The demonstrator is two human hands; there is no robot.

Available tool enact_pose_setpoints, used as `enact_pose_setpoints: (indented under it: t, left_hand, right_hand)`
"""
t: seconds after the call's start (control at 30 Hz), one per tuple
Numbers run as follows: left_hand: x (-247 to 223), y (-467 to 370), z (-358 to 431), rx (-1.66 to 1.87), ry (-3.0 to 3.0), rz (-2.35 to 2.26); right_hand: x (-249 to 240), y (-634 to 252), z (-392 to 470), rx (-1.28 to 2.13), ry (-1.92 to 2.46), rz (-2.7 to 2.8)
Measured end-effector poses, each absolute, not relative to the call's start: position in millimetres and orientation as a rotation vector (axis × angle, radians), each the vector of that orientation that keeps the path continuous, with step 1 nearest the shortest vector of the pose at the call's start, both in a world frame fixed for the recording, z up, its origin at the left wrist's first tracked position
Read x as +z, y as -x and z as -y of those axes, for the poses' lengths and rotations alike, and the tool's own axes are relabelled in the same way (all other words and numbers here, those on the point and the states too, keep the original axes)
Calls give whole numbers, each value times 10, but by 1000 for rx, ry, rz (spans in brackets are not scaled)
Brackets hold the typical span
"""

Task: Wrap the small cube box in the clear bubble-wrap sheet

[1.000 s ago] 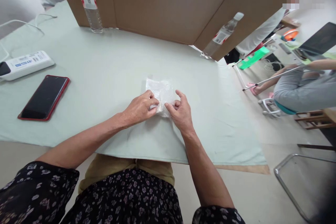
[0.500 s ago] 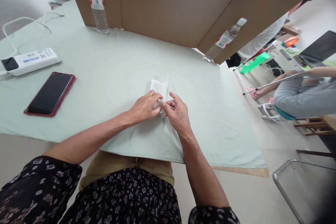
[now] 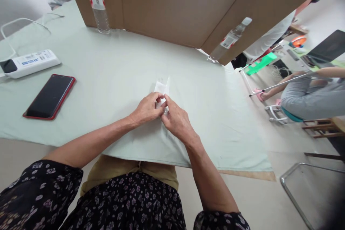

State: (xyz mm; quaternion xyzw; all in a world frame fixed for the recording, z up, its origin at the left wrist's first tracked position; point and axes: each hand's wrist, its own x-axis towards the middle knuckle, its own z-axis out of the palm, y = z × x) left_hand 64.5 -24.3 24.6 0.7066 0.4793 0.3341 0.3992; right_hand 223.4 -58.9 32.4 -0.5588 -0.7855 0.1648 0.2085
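A small clear plastic bag (image 3: 161, 87) with something whitish in it lies near the front middle of the table, its far end showing beyond my fingers. My left hand (image 3: 148, 107) grips its near part from the left, thumb and fingers curled round it. From the right, my right hand (image 3: 176, 118) meets the left one, its thumb and forefinger pinched on the bag's near right side. The fingertips of both hands almost touch and hide much of the bag, so what is inside cannot be made out.
A red-edged phone (image 3: 50, 97) and a white power-bank-like device (image 3: 32, 63) with a cable lie left on the green cloth (image 3: 107, 68). A cardboard panel (image 3: 167, 7) stands behind, with a water bottle (image 3: 97, 5) and another bottle (image 3: 231, 38) before it. A seated person (image 3: 309, 95) is at right.
My right hand has moved left and closer to my left hand, its raised forefinger now brought down to the bag. The bag's right flap has shifted slightly left.
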Motion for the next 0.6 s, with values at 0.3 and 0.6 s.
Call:
enact_pose_setpoints:
  t: [0.3, 0.6]
  left_hand:
    - [100, -637, 207, 883, -1790, -1226]
    - [110, -623, 214, 907, -1807, -1196]
  right_hand:
    - [299, -2607, 617, 827, 1354, 1755]
    - [214, -2416, 740, 686, 1280, 2045]
